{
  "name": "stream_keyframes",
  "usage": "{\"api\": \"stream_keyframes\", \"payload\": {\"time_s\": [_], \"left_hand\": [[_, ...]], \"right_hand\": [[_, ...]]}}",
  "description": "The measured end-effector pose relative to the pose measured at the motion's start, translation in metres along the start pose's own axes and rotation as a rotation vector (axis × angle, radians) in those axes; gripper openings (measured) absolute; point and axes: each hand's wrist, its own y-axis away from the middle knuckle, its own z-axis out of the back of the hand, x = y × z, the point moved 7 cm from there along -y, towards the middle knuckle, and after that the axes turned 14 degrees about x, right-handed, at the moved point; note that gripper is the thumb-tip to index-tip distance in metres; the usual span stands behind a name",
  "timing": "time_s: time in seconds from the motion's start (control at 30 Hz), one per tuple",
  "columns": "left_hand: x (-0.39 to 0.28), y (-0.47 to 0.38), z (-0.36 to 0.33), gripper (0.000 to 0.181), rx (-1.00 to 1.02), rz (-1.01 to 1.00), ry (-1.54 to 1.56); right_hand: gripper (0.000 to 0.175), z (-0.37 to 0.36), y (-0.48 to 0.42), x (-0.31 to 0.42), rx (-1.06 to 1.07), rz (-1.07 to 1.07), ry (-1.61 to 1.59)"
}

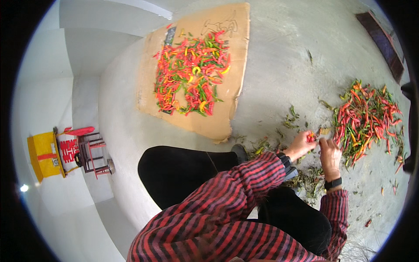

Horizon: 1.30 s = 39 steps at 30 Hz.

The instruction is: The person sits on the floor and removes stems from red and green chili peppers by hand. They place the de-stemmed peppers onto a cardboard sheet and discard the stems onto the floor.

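My left hand point(302, 145) is closed around a few small chili peppers point(310, 137), red and orange, which show at its fingertips. Close beside it on the right is my right hand point(330, 154), fingers bent and pinched towards the left hand; whether anything is between them cannot be told. Just beyond the right hand lies a heap of red, green and orange chili peppers point(363, 121) with stems and leaves. Withered stems and leaves point(309, 183) are scattered on the floor below and around the hands.
At the upper left, a flattened cardboard sheet point(240, 59) bears many spread chili peppers point(196, 75). A dark board point(381, 44) lies at the upper right. Along the far left wall stand a dark table or stool frame point(88, 152) and a yellow item point(45, 156). My black-clad knees flank the debris.
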Motion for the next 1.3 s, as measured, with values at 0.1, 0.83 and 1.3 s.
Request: {"api": "stream_keyframes", "payload": {"time_s": [0.1, 0.83, 1.3], "left_hand": [[-0.009, -0.004, -0.001, 0.030, -0.022, -0.005, -0.266], [-0.333, -0.007, 0.065, 0.030, 1.046, 0.025, -0.579], [-0.200, 0.137, 0.439, 0.019, -0.412, -0.273, 0.631]], "right_hand": [[0.011, 0.011, 0.008, 0.006, -0.045, 0.066, -0.101], [0.025, 0.140, 0.023, 0.007, 0.034, 0.330, -1.485], [0.014, -0.030, 0.052, 0.009, 0.403, -0.318, -1.247]]}}
